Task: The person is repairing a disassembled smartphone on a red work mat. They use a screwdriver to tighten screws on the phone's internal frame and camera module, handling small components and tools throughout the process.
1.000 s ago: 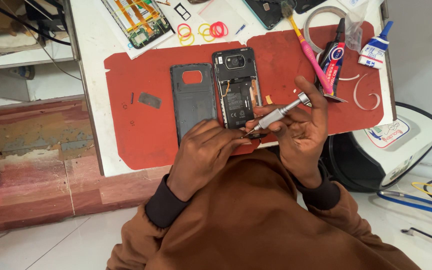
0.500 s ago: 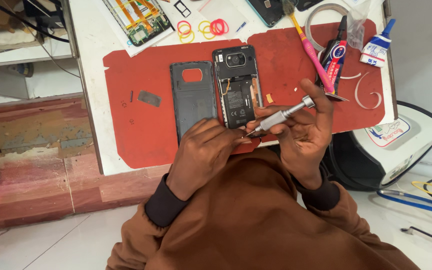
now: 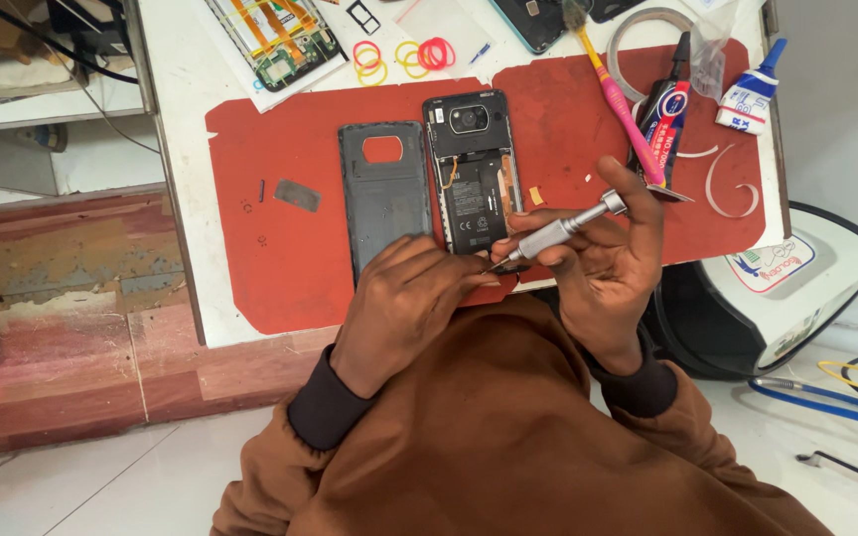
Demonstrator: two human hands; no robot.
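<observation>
An opened black phone (image 3: 473, 179) lies back-up on a red work mat (image 3: 280, 268), its insides showing. Its dark grey back cover (image 3: 385, 194) rests just to the left. My right hand (image 3: 603, 278) grips a small silver screwdriver (image 3: 558, 231), tip pointing down-left at the phone's lower end. My left hand (image 3: 404, 303) rests on the mat at the phone's bottom edge, fingertips by the screwdriver tip; whether it pinches something is hidden.
A pink-handled brush (image 3: 616, 94), a dark glue tube (image 3: 663, 119) and a small white-and-blue tube (image 3: 752, 89) lie at the mat's right. Coloured rubber bands (image 3: 404, 55) and a circuit part (image 3: 275, 35) sit on the white table. A black-and-white device (image 3: 796, 288) stands lower right.
The screwdriver's rear end has swung slightly upward and my right hand has shifted a little. The phone and cover have not moved.
</observation>
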